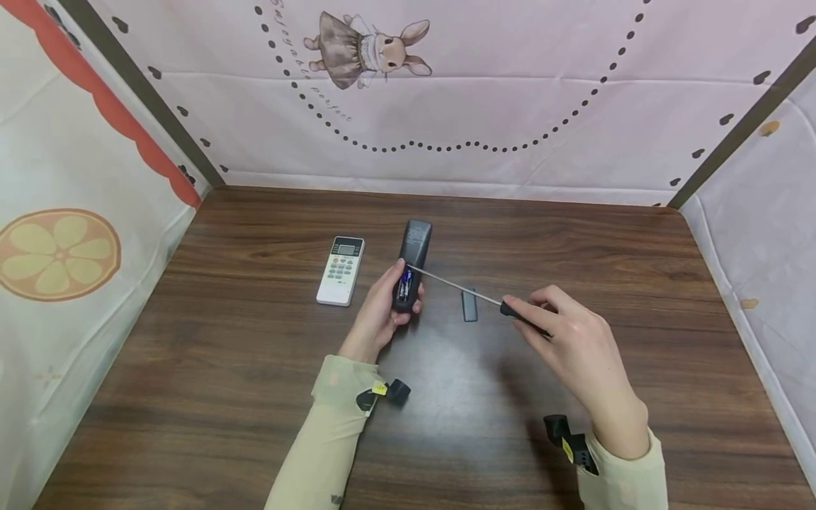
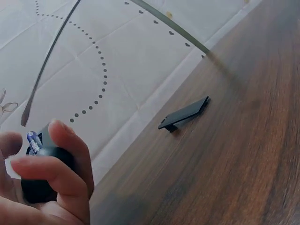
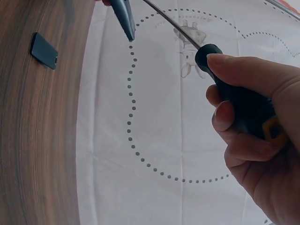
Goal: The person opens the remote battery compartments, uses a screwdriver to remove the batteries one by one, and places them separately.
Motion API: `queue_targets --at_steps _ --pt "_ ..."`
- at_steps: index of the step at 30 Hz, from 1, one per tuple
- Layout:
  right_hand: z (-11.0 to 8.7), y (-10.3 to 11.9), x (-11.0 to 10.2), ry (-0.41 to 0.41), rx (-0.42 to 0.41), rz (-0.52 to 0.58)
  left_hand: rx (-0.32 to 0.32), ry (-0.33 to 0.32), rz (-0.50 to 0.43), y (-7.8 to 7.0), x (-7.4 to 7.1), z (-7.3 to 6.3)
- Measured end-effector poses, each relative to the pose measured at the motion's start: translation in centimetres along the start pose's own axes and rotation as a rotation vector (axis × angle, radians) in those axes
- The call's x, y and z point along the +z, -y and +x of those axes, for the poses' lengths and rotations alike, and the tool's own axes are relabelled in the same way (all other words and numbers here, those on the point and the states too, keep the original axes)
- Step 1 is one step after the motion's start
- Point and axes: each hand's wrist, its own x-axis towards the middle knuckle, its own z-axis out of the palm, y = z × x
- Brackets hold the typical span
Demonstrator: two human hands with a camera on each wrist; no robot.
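Observation:
My left hand (image 1: pixel 380 315) grips a black remote control (image 1: pixel 416 241) with its back turned up. Its battery compartment is uncovered, and blue batteries (image 1: pixel 406 283) show inside. In my right hand (image 1: pixel 576 343) is a screwdriver (image 3: pixel 241 103) with a dark handle and a long metal shaft. The flat tip (image 2: pixel 26 115) is close to the batteries in the left wrist view; whether it touches them I cannot tell. Between the hands, the battery cover (image 1: pixel 469 305) lies on the table, and the left wrist view shows it propped at a slant.
A white remote control (image 1: pixel 341 270) with a small screen lies left of my left hand, buttons up. The brown wooden table (image 1: pixel 210 382) ends at a printed cloth wall (image 1: pixel 484 106) at the back. More cloth hangs along both sides.

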Motion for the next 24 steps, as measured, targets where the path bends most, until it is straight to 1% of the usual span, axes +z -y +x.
queue_targets --at_steps 4,8,11,13,16,19,22,24 --pt "-0.02 0.06 0.08 -0.012 0.013 0.019 0.013 -0.043 -0.013 0.01 -0.13 0.17" --pt "-0.05 0.30 0.09 -0.015 0.027 0.064 0.037 -0.092 -0.027 -0.04 -0.20 0.31" --pt "-0.08 0.44 0.19 -0.007 0.030 0.103 0.062 -0.106 -0.032 0.01 -0.17 0.33" --pt "-0.10 0.51 0.28 0.006 0.027 0.126 0.080 -0.102 -0.022 0.05 -0.10 0.31" --pt "-0.09 0.65 0.34 0.054 0.033 0.137 0.109 -0.094 -0.009 0.09 0.06 0.21" --pt "-0.14 0.69 0.48 0.121 0.052 0.136 0.134 -0.085 0.004 0.17 0.12 0.20" --pt "-0.23 0.66 0.66 0.193 0.089 0.138 0.152 -0.081 0.019 0.29 0.11 0.28" --pt "-0.28 0.66 0.74 0.227 0.113 0.142 0.162 -0.077 0.024 0.32 0.13 0.32"
